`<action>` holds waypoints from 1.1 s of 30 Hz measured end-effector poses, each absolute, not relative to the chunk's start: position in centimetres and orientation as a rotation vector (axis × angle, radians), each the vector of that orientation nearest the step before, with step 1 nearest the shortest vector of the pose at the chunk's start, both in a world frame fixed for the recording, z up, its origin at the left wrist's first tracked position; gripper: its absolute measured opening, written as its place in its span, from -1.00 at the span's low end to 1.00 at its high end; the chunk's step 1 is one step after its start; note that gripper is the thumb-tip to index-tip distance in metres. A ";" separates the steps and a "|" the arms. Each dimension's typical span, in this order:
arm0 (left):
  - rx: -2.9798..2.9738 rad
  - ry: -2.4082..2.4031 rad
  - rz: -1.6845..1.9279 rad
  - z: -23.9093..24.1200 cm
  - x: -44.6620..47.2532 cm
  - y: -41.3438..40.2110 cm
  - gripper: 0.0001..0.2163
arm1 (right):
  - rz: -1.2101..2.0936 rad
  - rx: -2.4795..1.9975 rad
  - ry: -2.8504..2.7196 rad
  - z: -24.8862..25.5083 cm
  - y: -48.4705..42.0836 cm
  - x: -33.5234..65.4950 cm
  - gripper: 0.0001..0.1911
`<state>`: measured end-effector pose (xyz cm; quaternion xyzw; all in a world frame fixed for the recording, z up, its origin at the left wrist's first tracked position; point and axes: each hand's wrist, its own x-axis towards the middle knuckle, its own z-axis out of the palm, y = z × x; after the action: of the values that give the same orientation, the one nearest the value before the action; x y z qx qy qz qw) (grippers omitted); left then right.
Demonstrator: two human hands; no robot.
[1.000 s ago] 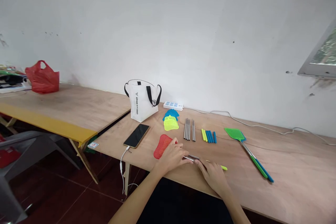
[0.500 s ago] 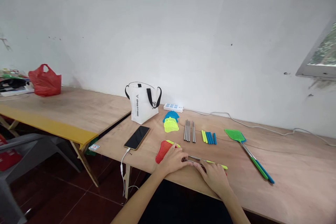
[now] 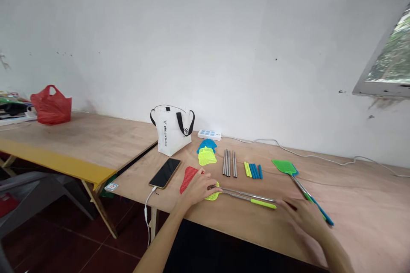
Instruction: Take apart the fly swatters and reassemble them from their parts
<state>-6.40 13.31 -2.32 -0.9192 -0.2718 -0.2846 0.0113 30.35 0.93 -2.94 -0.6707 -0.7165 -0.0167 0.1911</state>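
My left hand (image 3: 201, 185) is closed around the neck of a red fly swatter (image 3: 188, 178), whose mesh head sticks out on the left. The swatter's metal rod (image 3: 248, 194) stretches right to my right hand (image 3: 299, 213), which is blurred and closed over its far end; the handle is hidden in it. Partly under my left hand lies the mesh head of a yellow fly swatter (image 3: 213, 196), with its yellow grip (image 3: 263, 204) just below the red swatter's rod. Beyond my right hand lie a green fly swatter (image 3: 283, 166) and a blue one (image 3: 326, 216), partly overlapping.
Behind my hands lie blue (image 3: 207, 145) and yellow mesh heads (image 3: 207, 156), several metal tubes (image 3: 229, 163), and yellow and blue grips (image 3: 253, 170). A phone (image 3: 165, 173) on a cable, a white bag (image 3: 173, 132) and a power strip (image 3: 209, 135) are farther left.
My right hand has moved right, away from my left hand, and a long stretch of rod now shows between them. My left hand has shifted slightly left with the red head.
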 end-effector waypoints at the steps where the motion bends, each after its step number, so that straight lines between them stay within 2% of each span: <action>1: -2.865 -0.839 -0.893 -2.1 -6.6 13.4 -0.51 | -0.042 -1.927 -1.957 -3.0 0.6 31.8 -0.39; 7: -2.811 -0.790 -0.885 -1.1 -6.0 12.7 -0.54 | 0.040 -2.005 -1.805 -3.6 -0.4 34.5 -0.41; 15: -2.681 -0.796 -0.827 1.5 -8.1 11.8 -0.49 | 0.045 -1.890 -1.829 -1.4 0.1 31.1 -0.34; 19: -2.636 -0.689 -0.796 1.9 -5.7 9.4 -0.56 | 0.113 -1.805 -1.993 -0.2 0.1 27.8 -0.31; 26: -2.647 -0.615 -0.746 0.3 -1.8 7.7 -0.63 | -0.143 -1.716 -2.047 -1.8 1.1 20.1 -0.23; 33: -2.687 -0.635 -0.767 -0.7 -2.2 8.6 -0.63 | -0.285 -1.788 -2.056 -2.8 1.1 20.1 -0.28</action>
<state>-2.24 8.63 -0.74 -0.9288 -0.2196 -0.2651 0.1374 20.09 1.08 -2.75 -0.6394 -0.7354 -0.1020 0.1997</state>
